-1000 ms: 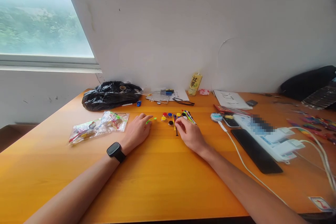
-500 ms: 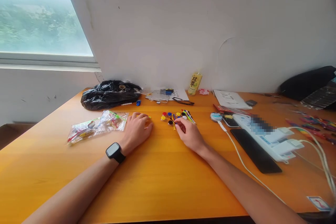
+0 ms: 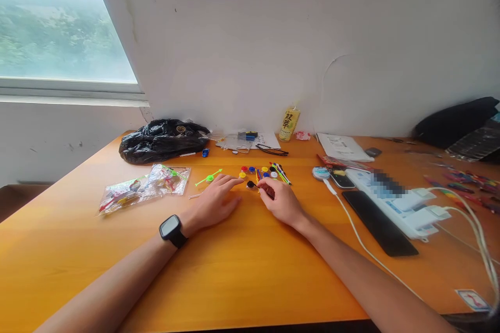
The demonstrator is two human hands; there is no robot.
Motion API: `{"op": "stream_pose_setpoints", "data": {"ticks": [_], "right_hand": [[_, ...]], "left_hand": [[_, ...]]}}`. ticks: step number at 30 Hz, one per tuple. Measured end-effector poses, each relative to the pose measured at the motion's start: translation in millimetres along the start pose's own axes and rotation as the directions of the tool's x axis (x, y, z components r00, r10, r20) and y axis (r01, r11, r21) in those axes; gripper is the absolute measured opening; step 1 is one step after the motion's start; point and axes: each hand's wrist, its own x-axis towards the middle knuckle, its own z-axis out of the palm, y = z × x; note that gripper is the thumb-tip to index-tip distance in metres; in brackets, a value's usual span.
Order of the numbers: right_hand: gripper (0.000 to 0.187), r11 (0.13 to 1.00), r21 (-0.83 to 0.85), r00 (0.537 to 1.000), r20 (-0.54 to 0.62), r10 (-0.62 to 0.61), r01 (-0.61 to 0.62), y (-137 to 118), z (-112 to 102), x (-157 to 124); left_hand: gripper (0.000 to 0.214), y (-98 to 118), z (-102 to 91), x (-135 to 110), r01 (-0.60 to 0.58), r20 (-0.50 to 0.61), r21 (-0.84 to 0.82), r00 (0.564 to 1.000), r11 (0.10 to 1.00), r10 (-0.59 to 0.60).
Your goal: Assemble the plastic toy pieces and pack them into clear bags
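Note:
My left hand, a watch on its wrist, reaches over the table with fingers stretched out, its index fingertip close to a small black-topped pot. Behind that hand lies a bright green arrow-shaped piece; a thin pale stick pokes out beside it. My right hand is closed in a pinch on a thin dark piece at the right of the black-topped pot. Its exact kind is too small to tell. More small round pots, among them a yellow pot and a red pot, stand just beyond.
Coloured sticks lie behind my right hand. Clear plastic bags with colourful parts are at left, a black plastic bag behind. A drink carton stands by the wall. A power strip, cables and a black phone lie at right.
My left hand has moved right towards the black-topped pot, uncovering the green piece. The pot sits slightly further left and nearer. My right hand stays nearly in place, still pinching.

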Motion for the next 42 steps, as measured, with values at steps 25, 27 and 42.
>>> {"op": "stream_pose_setpoints", "data": {"ticks": [25,27,42], "right_hand": [[0.014,0.923,0.345,0.971,0.105,-0.217,0.169,-8,13,-4],[0.016,0.926,0.323,0.965,0.107,-0.241,0.196,-7,12,-3],[0.024,0.902,0.327,0.938,0.102,-0.331,0.282,0,13,-2]], "left_hand": [[0.011,3,7.1,3,-0.022,0.081,-0.132,0.996,0.991,0.033],[0.01,3,6.7,3,-0.008,0.082,-0.153,0.996,0.988,0.021],[0.014,6,3.8,3,0.037,0.098,-0.199,0.995,0.979,-0.018]]}}
